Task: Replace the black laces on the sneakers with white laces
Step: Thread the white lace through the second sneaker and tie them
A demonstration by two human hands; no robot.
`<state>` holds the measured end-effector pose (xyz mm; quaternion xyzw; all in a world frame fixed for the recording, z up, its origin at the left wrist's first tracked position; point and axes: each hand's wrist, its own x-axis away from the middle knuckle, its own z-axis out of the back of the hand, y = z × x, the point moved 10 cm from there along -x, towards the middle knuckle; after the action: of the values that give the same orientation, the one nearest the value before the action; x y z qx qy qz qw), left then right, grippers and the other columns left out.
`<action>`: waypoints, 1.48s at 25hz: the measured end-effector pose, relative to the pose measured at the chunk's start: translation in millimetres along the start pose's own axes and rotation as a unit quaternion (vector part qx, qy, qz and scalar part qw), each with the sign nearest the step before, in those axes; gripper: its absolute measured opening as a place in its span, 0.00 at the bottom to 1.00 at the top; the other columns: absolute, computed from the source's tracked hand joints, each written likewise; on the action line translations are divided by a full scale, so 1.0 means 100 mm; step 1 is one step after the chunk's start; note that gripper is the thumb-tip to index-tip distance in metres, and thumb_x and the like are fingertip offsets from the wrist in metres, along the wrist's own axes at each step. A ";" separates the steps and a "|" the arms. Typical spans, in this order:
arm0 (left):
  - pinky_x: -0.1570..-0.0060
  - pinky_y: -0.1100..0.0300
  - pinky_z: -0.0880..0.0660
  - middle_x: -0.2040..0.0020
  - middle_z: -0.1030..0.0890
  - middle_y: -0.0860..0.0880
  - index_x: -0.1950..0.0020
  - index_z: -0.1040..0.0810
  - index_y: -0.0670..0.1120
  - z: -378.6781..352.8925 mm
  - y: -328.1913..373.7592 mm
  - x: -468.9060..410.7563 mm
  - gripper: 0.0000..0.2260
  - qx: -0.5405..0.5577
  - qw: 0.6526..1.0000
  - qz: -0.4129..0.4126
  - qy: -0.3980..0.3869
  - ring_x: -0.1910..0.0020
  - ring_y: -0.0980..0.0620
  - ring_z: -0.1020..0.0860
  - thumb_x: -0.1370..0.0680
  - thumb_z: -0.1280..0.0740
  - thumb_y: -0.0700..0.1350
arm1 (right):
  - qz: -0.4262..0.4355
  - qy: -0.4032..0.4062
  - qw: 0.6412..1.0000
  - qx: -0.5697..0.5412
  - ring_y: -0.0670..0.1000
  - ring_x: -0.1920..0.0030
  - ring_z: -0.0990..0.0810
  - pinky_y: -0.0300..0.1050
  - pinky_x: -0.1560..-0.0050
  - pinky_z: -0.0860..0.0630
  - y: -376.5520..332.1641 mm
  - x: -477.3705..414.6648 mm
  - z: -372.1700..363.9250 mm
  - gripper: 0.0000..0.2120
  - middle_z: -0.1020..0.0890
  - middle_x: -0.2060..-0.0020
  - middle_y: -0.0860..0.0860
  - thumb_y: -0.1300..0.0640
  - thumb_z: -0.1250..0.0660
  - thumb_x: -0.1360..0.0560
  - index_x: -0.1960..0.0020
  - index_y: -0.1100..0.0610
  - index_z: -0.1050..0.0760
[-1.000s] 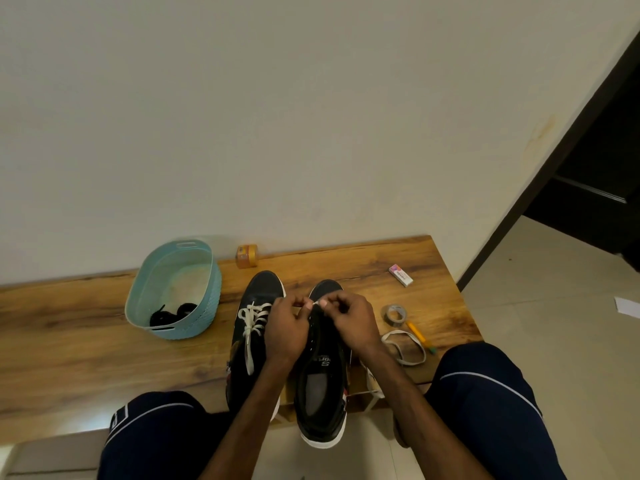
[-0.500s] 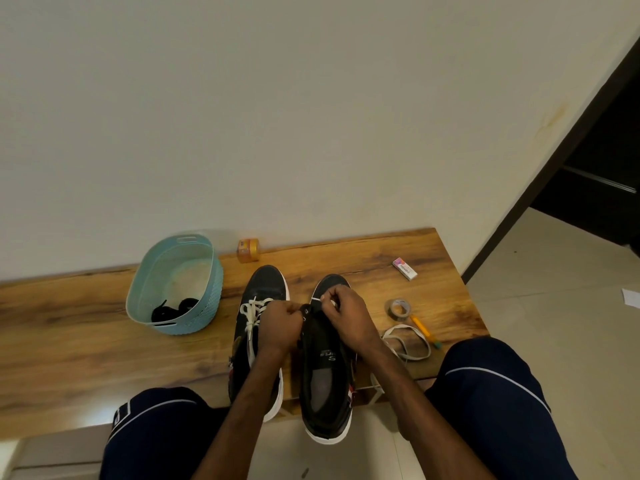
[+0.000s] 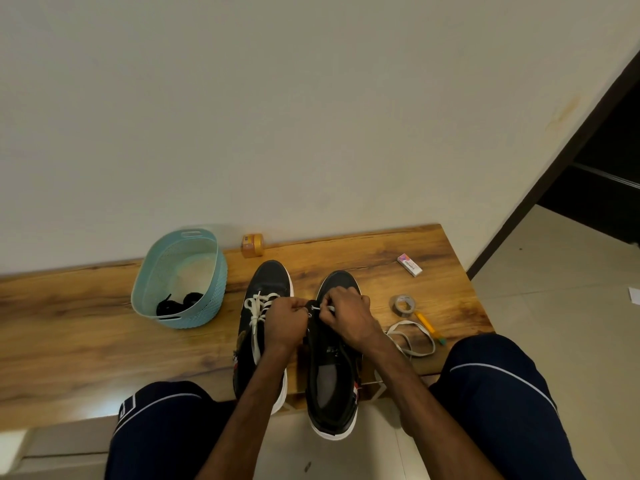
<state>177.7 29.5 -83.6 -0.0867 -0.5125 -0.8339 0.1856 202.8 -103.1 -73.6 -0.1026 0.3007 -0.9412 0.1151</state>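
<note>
Left of my left hand stands a teal basket (image 3: 207, 306) with the black laces (image 3: 178, 305) bunched in its bottom. Beyond my knuckles, against the wall, sits a small orange jar (image 3: 252, 244). Just right of my right hand lie a grey tape roll (image 3: 403, 304) and a yellow pencil (image 3: 427, 323). A loose loop of white lace (image 3: 412, 341) lies on the near side of them, and a small eraser box (image 3: 409, 265) lies farther out. My right wrist hides where that loop leads.

The laced sneaker (image 3: 272, 278) lies under my left hand, its white bow showing just left of my knuckles. The second sneaker (image 3: 332, 375) lies below both hands, toe pointing away and heel hanging over the near edge. My own fists cover most of its eyelets.

My left hand (image 3: 285, 320) is curled tight, pinching the second sneaker's eyelet edge. My right hand (image 3: 349, 317) is clenched too, thumb and fingers nipping the lace tip (image 3: 323, 308), which shows in the small gap between the two hands.

Everything rests on a wooden bench (image 3: 69, 323) set against a plain pale wall (image 3: 277, 116). Pale floor tiles (image 3: 554, 289) spread off to the right of my right hand, with a dark doorway (image 3: 606, 185) beyond them. My knees, in dark shorts, frame the near edge.
</note>
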 end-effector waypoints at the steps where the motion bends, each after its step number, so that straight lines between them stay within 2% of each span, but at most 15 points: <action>1: 0.59 0.37 0.19 0.61 0.15 0.42 0.52 0.16 0.45 0.01 0.00 0.00 0.14 -0.003 1.000 -0.003 0.001 0.59 0.38 0.17 0.25 0.40 0.34 | 0.003 -0.005 1.000 0.003 0.52 0.44 0.29 0.51 0.44 0.37 0.00 0.00 -0.01 0.09 0.23 0.47 0.51 0.52 0.39 0.20 0.45 0.55 0.25; 6: 0.63 0.42 0.18 0.57 0.16 0.42 0.47 0.18 0.43 -0.04 -0.04 0.01 0.10 0.017 1.000 0.007 0.001 0.60 0.43 0.16 0.18 0.39 0.39 | 0.002 0.011 1.000 0.007 0.51 0.44 0.29 0.52 0.43 0.36 0.01 0.01 -0.03 0.08 0.23 0.47 0.49 0.50 0.41 0.18 0.46 0.53 0.26; 11: 0.54 0.45 0.18 0.56 0.17 0.49 0.49 0.19 0.44 -0.05 0.00 0.08 0.03 -0.020 0.997 -0.011 0.074 0.57 0.49 0.18 0.22 0.31 0.42 | -0.021 0.045 0.997 -0.063 0.53 0.42 0.26 0.50 0.42 0.35 0.11 0.07 0.03 0.11 0.21 0.46 0.49 0.50 0.42 0.17 0.43 0.53 0.23; 14: 0.54 0.45 0.19 0.56 0.17 0.46 0.50 0.19 0.42 0.01 -0.01 0.07 0.04 -0.005 0.995 -0.002 0.100 0.57 0.46 0.18 0.21 0.32 0.42 | -0.017 -0.009 0.996 -0.087 0.51 0.34 0.31 0.55 0.31 0.38 0.11 0.13 -0.06 0.22 0.26 0.35 0.48 0.40 0.40 0.20 0.30 0.49 0.30; 17: 0.55 0.46 0.18 0.52 0.16 0.44 0.47 0.22 0.41 0.21 0.02 0.15 0.06 0.107 0.980 0.001 0.167 0.54 0.48 0.18 0.18 0.37 0.43 | 0.006 -0.075 0.997 -0.023 0.52 0.29 0.37 0.61 0.28 0.44 0.09 0.17 -0.14 0.32 0.33 0.29 0.47 0.42 0.32 0.25 0.25 0.47 0.39; 20: 0.54 0.54 0.18 0.53 0.16 0.44 0.48 0.26 0.43 0.57 0.17 0.23 0.06 0.365 0.906 -0.042 0.208 0.53 0.50 0.16 0.16 0.41 0.42 | 0.010 -0.031 0.999 -0.023 0.54 0.29 0.38 0.61 0.27 0.42 0.04 0.21 -0.09 0.34 0.35 0.29 0.48 0.46 0.30 0.28 0.27 0.48 0.40; 22: 0.57 0.56 0.18 0.60 0.19 0.48 0.52 0.28 0.44 0.79 0.20 0.19 0.09 0.532 0.826 -0.049 0.180 0.62 0.51 0.18 0.15 0.43 0.44 | -0.004 0.013 1.000 -0.025 0.54 0.27 0.40 0.61 0.26 0.43 0.03 0.27 -0.04 0.36 0.38 0.27 0.48 0.45 0.29 0.29 0.26 0.49 0.42; 23: 0.64 0.59 0.20 0.65 0.22 0.50 0.53 0.28 0.45 0.86 0.22 0.17 0.09 0.552 0.816 -0.053 0.165 0.68 0.53 0.22 0.15 0.43 0.44 | -0.016 0.033 0.999 -0.022 0.54 0.26 0.42 0.62 0.25 0.44 0.04 0.31 -0.01 0.39 0.39 0.26 0.49 0.43 0.29 0.29 0.25 0.49 0.44; 25: 0.72 0.63 0.29 0.68 0.25 0.54 0.52 0.26 0.47 0.93 0.26 0.17 0.09 0.368 0.913 -0.067 0.166 0.69 0.53 0.28 0.16 0.41 0.48 | -0.050 0.075 0.996 -0.025 0.54 0.25 0.43 0.60 0.25 0.44 0.11 0.41 0.07 0.42 0.40 0.24 0.50 0.41 0.29 0.28 0.23 0.51 0.47; 26: 0.69 0.61 0.31 0.65 0.22 0.53 0.49 0.25 0.47 0.83 0.33 0.19 0.09 0.163 0.970 -0.087 0.156 0.66 0.52 0.25 0.17 0.40 0.51 | -0.069 0.092 0.993 -0.027 0.54 0.25 0.41 0.58 0.25 0.42 0.15 0.48 0.09 0.42 0.40 0.24 0.51 0.40 0.29 0.28 0.23 0.51 0.47; 27: 0.65 0.59 0.31 0.60 0.20 0.52 0.46 0.24 0.48 0.61 0.39 0.21 0.10 -0.055 0.984 -0.115 0.122 0.61 0.50 0.21 0.18 0.39 0.54 | -0.090 0.100 0.990 -0.031 0.55 0.25 0.40 0.56 0.26 0.41 0.20 0.55 0.08 0.43 0.38 0.25 0.51 0.39 0.29 0.28 0.23 0.52 0.47; 30: 0.59 0.56 0.31 0.51 0.17 0.47 0.44 0.25 0.48 -0.06 0.29 0.32 0.12 -0.424 0.896 -0.133 0.021 0.51 0.46 0.19 0.17 0.41 0.55 | -0.132 0.098 0.985 -0.058 0.54 0.27 0.35 0.54 0.26 0.39 0.29 0.72 -0.02 0.40 0.34 0.27 0.51 0.40 0.29 0.28 0.24 0.53 0.44; 33: 0.60 0.55 0.30 0.56 0.19 0.49 0.53 0.27 0.50 -0.02 0.35 0.38 0.11 -0.361 0.921 -0.140 0.048 0.53 0.46 0.19 0.16 0.43 0.52 | -0.135 0.098 0.986 -0.027 0.54 0.26 0.37 0.53 0.25 0.41 0.29 0.73 -0.07 0.38 0.36 0.25 0.52 0.41 0.32 0.25 0.23 0.55 0.44; 35: 0.62 0.57 0.30 0.61 0.21 0.52 0.57 0.27 0.51 0.27 0.45 0.44 0.11 -0.132 0.976 -0.157 0.074 0.57 0.50 0.21 0.16 0.42 0.50 | -0.138 0.095 0.986 -0.017 0.54 0.25 0.38 0.53 0.25 0.41 0.27 0.72 -0.07 0.39 0.37 0.25 0.52 0.41 0.32 0.26 0.23 0.55 0.44; 37: 0.61 0.61 0.28 0.62 0.21 0.50 0.57 0.23 0.50 0.62 0.55 0.54 0.11 0.080 0.973 -0.181 0.115 0.61 0.55 0.22 0.16 0.40 0.48 | -0.140 0.101 0.985 -0.024 0.53 0.27 0.36 0.54 0.26 0.41 0.27 0.72 -0.06 0.38 0.36 0.26 0.51 0.41 0.29 0.27 0.25 0.54 0.42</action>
<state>147.3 50.1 7.7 0.1192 -0.5596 -0.8146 0.0953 136.8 -141.4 -85.6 -0.0510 0.3165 -0.9459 -0.0508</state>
